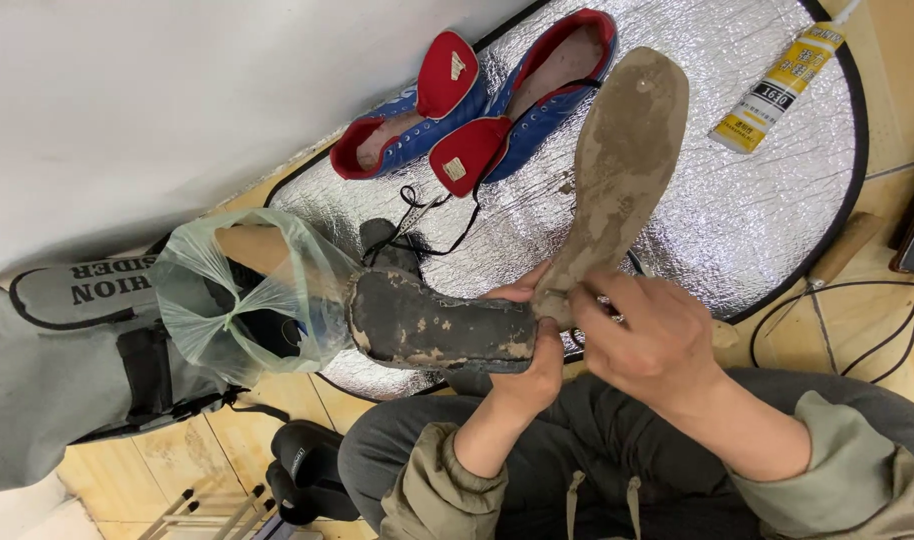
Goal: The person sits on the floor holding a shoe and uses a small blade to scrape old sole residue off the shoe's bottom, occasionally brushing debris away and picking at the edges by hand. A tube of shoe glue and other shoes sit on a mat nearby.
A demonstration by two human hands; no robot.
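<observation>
Two soles were in the person's hands, held above the lap: the right hand [649,335] gripped the narrow end of a mud-caked tan sole [622,160] that rose up and away over a silver reflective mat [767,210], while the left hand [532,365] clutched one end of a dark, scuffed sole [432,325] lying level and pointing to the left, its far end just beside a clear plastic bag [247,295]. Both soles met at the fingers. Beyond them, on the mat, lay a pair of blue and red shoes [482,105], opened wide, with black laces [422,215] trailing loose. A yellow glue tube [782,85] rested near the mat's far edge. A grey bag [67,350] sat to the left on the wooden floor [227,445].
</observation>
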